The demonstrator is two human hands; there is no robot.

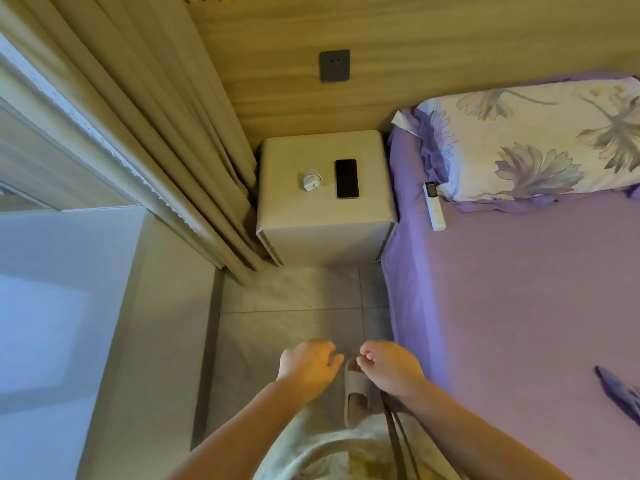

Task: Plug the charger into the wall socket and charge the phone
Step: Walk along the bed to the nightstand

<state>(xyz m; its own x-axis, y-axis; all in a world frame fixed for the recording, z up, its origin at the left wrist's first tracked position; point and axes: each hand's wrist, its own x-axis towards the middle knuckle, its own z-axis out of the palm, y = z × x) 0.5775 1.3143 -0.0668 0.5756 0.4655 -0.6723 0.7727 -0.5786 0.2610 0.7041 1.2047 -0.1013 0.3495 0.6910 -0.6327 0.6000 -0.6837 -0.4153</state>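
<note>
A white charger [312,181] with its cable coiled lies on a beige bedside cabinet [294,216]. Just right of it a black phone [346,178] lies flat, screen dark. A grey wall socket [334,65] is set in the wooden panel above the cabinet. My left hand [308,365] hangs low in front of me over the floor, fingers loosely curled, holding nothing. My right hand [388,367] is beside it, fingers curled in, with nothing in it. Both hands are well short of the cabinet.
A bed with a purple sheet [519,306] and floral pillow [540,136] fills the right side. A white remote [434,206] lies on its edge. Beige curtains [156,150] hang on the left. A grey slipper [356,393] is on the tiled floor below my hands.
</note>
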